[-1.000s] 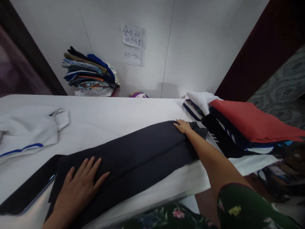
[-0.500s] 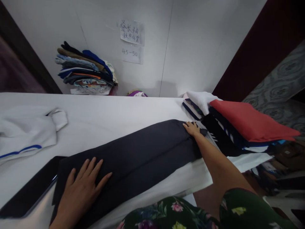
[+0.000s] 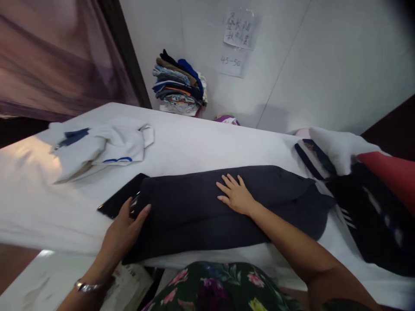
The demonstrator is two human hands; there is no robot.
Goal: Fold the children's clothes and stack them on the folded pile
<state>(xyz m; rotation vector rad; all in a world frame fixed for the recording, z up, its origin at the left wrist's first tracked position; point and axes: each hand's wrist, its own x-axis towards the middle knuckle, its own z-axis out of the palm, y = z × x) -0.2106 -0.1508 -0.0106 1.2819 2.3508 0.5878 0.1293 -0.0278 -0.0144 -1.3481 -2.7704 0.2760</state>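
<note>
Right hand [image 3: 238, 196]: fingers spread, laid on dark garment [image 3: 194, 216] | Left hand [image 3: 125, 226]: thumb on garment's end, fingers partly hidden, pinch cannot be told | Garment: beneath right hand, extending past it both ways | Advised: even right-hand pressure, smooth creases outward, keep dark slab [image 3: 121, 198] beside left fingers clear of cloth

My white table [image 3: 194, 138]: dark garment [image 3: 201, 203], frame centre; black slab [image 3: 120, 198], left of centre; white garment [image 3: 120, 144], left; clothes [image 3: 353, 229], right.
</note>
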